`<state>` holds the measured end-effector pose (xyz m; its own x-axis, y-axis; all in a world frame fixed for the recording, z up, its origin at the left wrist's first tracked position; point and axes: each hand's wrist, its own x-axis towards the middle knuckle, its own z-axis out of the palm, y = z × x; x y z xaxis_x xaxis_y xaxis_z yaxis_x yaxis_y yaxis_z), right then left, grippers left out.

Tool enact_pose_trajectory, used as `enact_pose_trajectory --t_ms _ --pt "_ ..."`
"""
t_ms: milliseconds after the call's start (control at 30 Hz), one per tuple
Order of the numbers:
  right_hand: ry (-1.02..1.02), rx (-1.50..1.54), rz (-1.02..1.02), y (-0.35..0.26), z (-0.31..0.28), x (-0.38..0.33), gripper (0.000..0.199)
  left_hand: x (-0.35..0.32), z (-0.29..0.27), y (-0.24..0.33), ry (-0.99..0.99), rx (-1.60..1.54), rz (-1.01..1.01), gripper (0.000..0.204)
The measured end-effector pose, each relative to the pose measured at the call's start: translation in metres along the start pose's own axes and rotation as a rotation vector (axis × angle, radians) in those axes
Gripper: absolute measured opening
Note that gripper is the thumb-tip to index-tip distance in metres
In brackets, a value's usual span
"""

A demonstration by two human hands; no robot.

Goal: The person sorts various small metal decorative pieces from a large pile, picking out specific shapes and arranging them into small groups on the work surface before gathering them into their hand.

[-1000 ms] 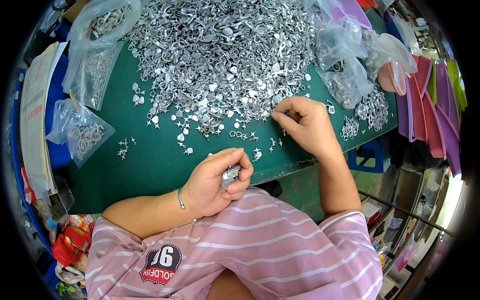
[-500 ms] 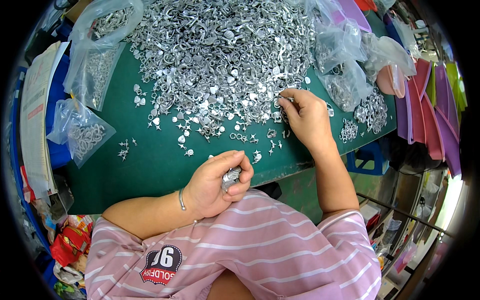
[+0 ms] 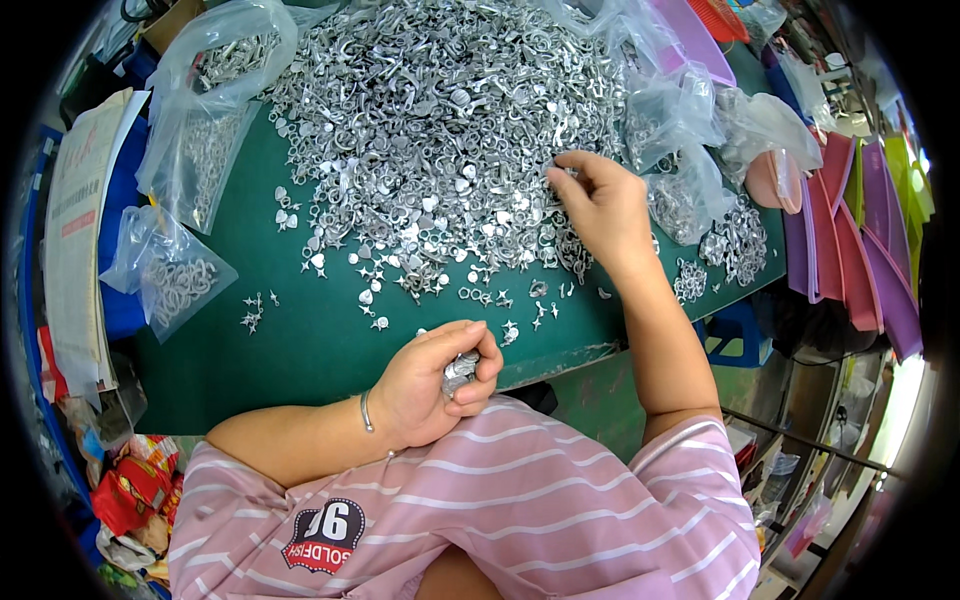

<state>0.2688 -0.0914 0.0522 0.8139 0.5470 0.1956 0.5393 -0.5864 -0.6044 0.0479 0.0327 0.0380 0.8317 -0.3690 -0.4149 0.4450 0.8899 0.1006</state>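
A broad heap of small silvery metal charms (image 3: 450,110) covers the far middle of the green table (image 3: 300,370); hearts, stars and rings show among them. My left hand (image 3: 425,390), with a bangle at its wrist, is curled near the table's front edge. Inside its fingers sits a clump of flat silvery metal pieces (image 3: 460,373). At the heap's right side, my right hand (image 3: 612,215) reaches in with thumb and forefinger bent toward each other. Whatever lies between those fingertips is too small to make out. Scattered star charms (image 3: 545,312) lie in front of the heap.
Clear plastic bags of metal parts stand on the left, including a small bag of rings (image 3: 180,285). More bags (image 3: 690,190) and a small pile of metal parts (image 3: 735,240) lie right. Purple and pink plastic bins (image 3: 850,240) line the right edge; stacked papers (image 3: 75,240) are left.
My right hand has moved a little farther up along the heap's right side. My left hand keeps its curled grip on the metal pieces. The whole view has shifted slightly.
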Motion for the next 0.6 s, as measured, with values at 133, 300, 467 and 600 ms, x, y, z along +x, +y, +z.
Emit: enact_pose_trajectory --t_ms 133,300,467,600 --pt "-0.004 -0.192 -0.012 -0.008 0.000 0.006 0.023 0.000 -0.001 0.001 -0.010 0.002 0.006 0.027" --pt "-0.043 -0.092 -0.014 -0.008 0.000 0.007 0.018 -0.001 0.001 0.001 -0.010 -0.009 0.009 0.027" --pt "-0.060 0.609 -0.093 0.011 0.003 0.005 0.011 -0.001 0.002 0.000 0.007 -0.059 0.028 0.027" --pt "-0.334 1.361 0.372 0.020 -0.037 -0.003 0.001 0.000 0.002 0.000 0.017 -0.039 0.023 0.027"
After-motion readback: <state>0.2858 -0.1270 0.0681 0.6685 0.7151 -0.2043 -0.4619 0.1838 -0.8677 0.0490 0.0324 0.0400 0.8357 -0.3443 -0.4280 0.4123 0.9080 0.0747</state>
